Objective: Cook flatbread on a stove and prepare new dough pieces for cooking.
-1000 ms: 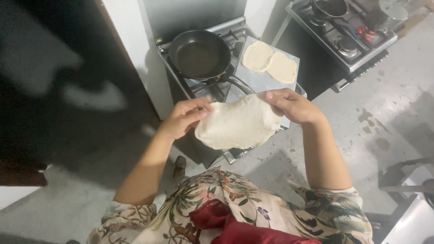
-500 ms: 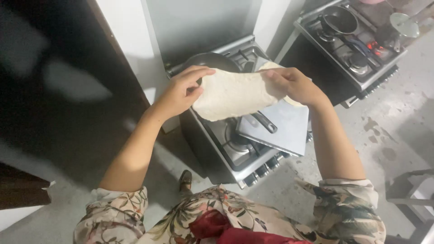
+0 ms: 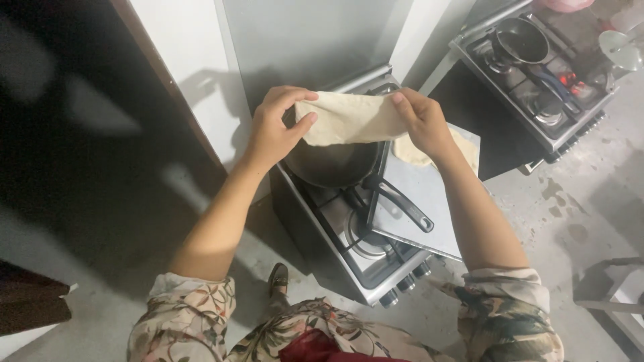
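The left hand (image 3: 275,127) pinches the left edge of a thin, pale round sheet of raw dough (image 3: 352,118), thumb under and fingers curled over. The dough hangs stretched in the air just above a dark round metal frying pan (image 3: 332,164) on a silver gas stove (image 3: 376,258). The right hand (image 3: 422,124) grips the dough's right edge. Beside it, more flat dough rounds (image 3: 419,153) lie on a grey tray (image 3: 419,201). Far right stands a second stove (image 3: 537,67).

No packages, labels, signs or screens can be made out anywhere in the view.
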